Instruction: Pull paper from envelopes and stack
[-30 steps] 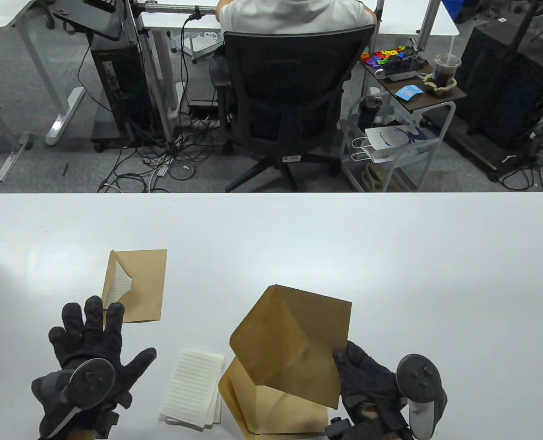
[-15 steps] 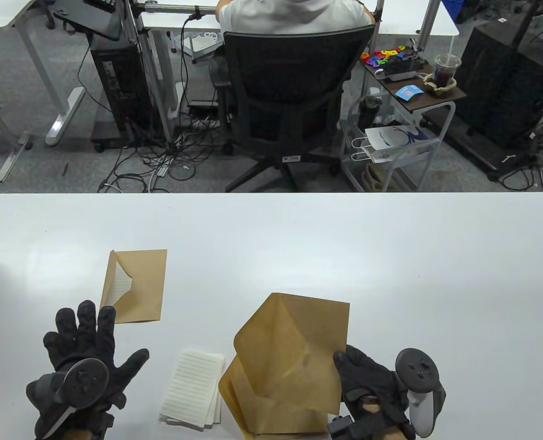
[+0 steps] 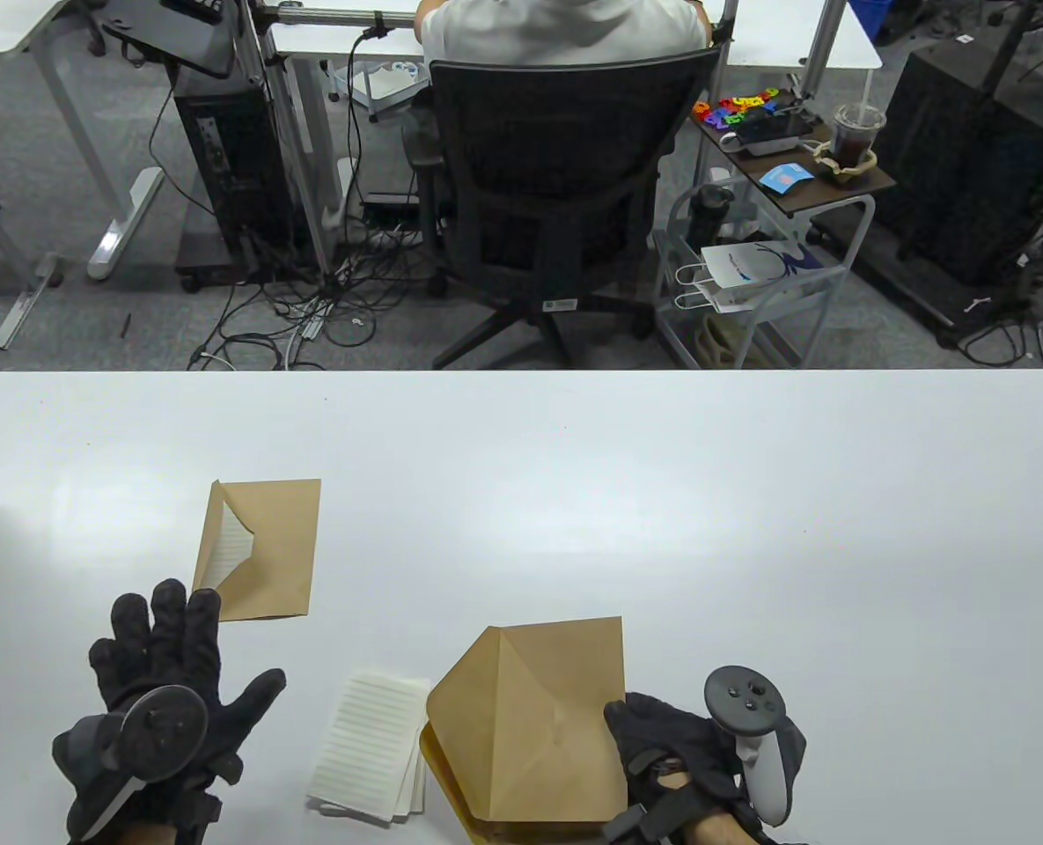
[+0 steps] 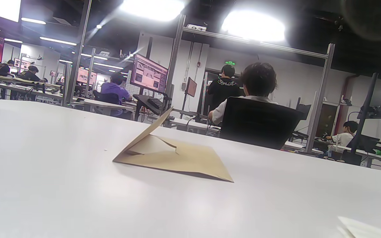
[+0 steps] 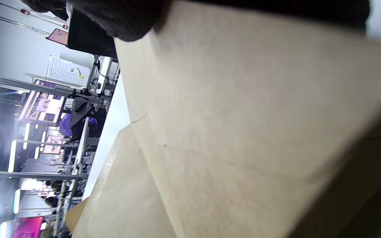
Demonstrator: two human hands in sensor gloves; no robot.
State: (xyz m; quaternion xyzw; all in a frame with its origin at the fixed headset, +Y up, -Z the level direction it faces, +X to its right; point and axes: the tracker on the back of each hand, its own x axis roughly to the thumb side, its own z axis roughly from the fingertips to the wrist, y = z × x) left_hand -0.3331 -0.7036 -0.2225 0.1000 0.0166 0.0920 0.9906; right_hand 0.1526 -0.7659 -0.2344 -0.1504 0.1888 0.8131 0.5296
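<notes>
My right hand (image 3: 653,748) grips the right edge of a brown envelope (image 3: 530,726) and holds it low over another brown envelope (image 3: 437,770) near the table's front edge. In the right wrist view the held envelope (image 5: 243,115) fills the frame. A stack of lined paper (image 3: 371,748) lies just left of them. A third brown envelope (image 3: 261,550) with lined paper showing under its open flap lies further left; it also shows in the left wrist view (image 4: 170,157). My left hand (image 3: 165,678) is spread, empty, just short of that envelope.
The white table (image 3: 662,493) stretches wide behind and to the right. Beyond its far edge are an office chair (image 3: 556,176) with a seated person, a cart (image 3: 750,290) and floor cables.
My right hand has lowered the held envelope down and left onto the envelope beneath it. My left hand has drawn back a little toward the front edge, away from the left envelope.
</notes>
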